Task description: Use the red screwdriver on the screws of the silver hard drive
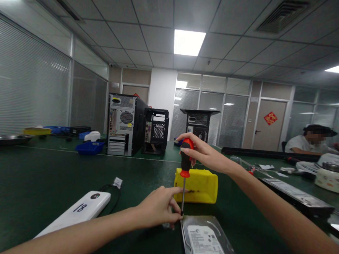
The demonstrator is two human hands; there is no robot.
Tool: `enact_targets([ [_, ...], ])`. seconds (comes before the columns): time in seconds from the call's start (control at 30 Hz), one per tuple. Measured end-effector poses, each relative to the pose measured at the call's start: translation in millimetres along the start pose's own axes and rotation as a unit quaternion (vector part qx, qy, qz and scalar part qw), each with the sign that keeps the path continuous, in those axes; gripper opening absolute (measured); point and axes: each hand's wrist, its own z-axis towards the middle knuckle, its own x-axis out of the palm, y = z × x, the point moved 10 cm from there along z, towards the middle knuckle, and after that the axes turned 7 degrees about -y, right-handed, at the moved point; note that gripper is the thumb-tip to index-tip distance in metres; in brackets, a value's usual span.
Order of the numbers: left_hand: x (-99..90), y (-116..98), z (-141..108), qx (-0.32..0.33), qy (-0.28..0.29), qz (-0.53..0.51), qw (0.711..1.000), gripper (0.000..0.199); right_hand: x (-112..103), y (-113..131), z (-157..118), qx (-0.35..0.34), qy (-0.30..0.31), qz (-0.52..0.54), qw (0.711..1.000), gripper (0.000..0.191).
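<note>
Green table (60, 176): the common work surface; every item listed below rests on it or is held above it.
Computer tower (123, 124): upright toward the far side, rear panel facing the wearer, with 1 smaller black case (160, 131) just beside it on the right. Both stand well apart from the hands, presumably kept back from the handwork.
Yellow bin (210, 186): just beyond the hard drive (205, 239), open side toward the wearer, likely for a short reach. Small dark marks inside; nature not determinable.
White device (79, 211): lies on the left, partly behind the left forearm, with a cable near its far end; appears set aside.
Right hand (201, 152): closed around the handle of the screwdriver (185, 160) from above; this grip apparently suits pressing and turning.
Left hand (159, 206): fingers partly bent, thumb and fingertips by the lower shaft; seems placed to steady it. Whether they pinch anything: cannot tell.
Hard drive: flat on the table, label up, between the 2 forearms, presumably so both hands can meet at its far left corner.
Screwdriver: nearly upright, slightly tilted; the steep angle suggests alignment with that corner.
Shaft tip: at the corner; presence of a screw not confirmed.
</note>
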Motion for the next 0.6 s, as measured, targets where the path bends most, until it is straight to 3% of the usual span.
enact_targets([
  [0.3, -1.3, -4.1, -2.1, -0.02, 0.008, 0.012, 1.0, 0.067, -6.8, 7.0, 0.6, -0.037, -0.046, -0.103, 0.993, 0.03],
  [0.6, -2.9, -5.6, -2.4, -0.053, 0.031, 0.02, 0.998, 0.076, -5.1, 7.4, 1.5, -0.037, -0.053, -0.11, 0.992, 0.03],
])
